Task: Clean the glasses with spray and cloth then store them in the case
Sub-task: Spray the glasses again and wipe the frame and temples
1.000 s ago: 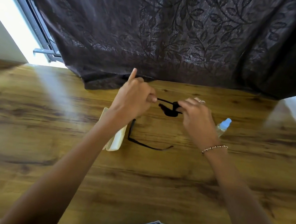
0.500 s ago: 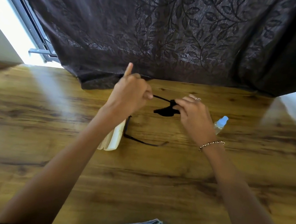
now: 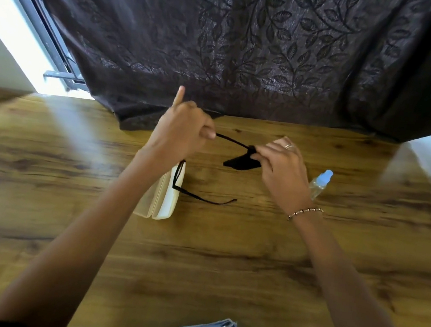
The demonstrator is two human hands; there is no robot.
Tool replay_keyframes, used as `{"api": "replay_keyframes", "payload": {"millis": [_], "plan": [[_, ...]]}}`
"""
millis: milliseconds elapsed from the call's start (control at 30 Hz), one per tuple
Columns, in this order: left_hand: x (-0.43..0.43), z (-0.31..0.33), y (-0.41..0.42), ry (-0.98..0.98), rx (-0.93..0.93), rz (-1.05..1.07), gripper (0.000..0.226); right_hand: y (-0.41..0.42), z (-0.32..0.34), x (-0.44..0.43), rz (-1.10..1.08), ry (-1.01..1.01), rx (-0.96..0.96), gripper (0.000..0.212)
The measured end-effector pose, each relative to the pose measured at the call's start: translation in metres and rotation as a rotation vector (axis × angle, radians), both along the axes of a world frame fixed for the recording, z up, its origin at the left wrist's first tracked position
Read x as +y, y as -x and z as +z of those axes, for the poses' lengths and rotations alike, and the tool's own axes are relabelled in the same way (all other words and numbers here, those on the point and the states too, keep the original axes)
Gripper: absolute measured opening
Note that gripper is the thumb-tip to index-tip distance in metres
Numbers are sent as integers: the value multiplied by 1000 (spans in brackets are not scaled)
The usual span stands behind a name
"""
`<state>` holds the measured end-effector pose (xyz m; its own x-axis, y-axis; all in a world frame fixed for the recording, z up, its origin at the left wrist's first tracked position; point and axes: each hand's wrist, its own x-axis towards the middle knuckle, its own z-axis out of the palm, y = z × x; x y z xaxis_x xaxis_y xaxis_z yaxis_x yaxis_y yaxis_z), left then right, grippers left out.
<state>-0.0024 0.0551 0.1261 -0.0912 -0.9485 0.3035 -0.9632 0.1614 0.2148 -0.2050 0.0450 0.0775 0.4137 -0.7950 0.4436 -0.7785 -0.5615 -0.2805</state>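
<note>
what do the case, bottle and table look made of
Case: cream, smooth, likely hard plastic or faux leather, seamed edge. Bottle: see-through, probably clear plastic, pale blue cap. Table: wood or wood-look laminate, with grain, knots and a glossy sheen.

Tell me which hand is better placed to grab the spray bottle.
Right: the right hand, pinching the cloth, is beside the bottle; the left hand holds the glasses farther away.

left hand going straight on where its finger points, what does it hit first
Probably the dark curtain right behind the left hand; nothing else shows in that line, though depth is unclear.
</note>
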Motion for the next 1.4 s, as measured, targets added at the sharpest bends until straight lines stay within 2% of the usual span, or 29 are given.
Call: {"api": "replay_keyframes", "payload": {"millis": [233, 367, 433, 567, 733, 800, 900, 1033, 1333, 1400], "plan": [[3, -4, 30, -26, -94, -51, 24, -25, 5, 0, 43, 43, 8, 12], [-1, 3, 18, -33, -9, -98, 22, -19, 7, 1, 44, 103, -49, 11], [-1, 6, 5, -31, 31, -49, 21, -10, 5, -1, 22, 107, -76, 12], [-5, 11, -20, -103, 86, 22, 19, 7, 1, -3, -9, -19, -202, 16], [-8, 9, -30, -146, 95, 134, 18, 20, 1, 5, -87, 18, -370, 17], [-11, 8, -33, -169, 114, 183, 19, 25, 4, 13, 17, -103, -314, 20], [-17, 5, -31, -179, 177, 229, 20, 18, 5, 28, 160, -250, -65, 23], [-21, 4, -22, -172, 242, 240, 19, -5, -6, 41, 197, -187, 136, 28], [-32, -6, -16, -231, 318, 319, 19, -36, -20, 50, 295, -100, 289, 22], [-33, -10, -18, -240, 321, 302, 21, -36, -21, 50, 273, -104, 274, 28]]}}
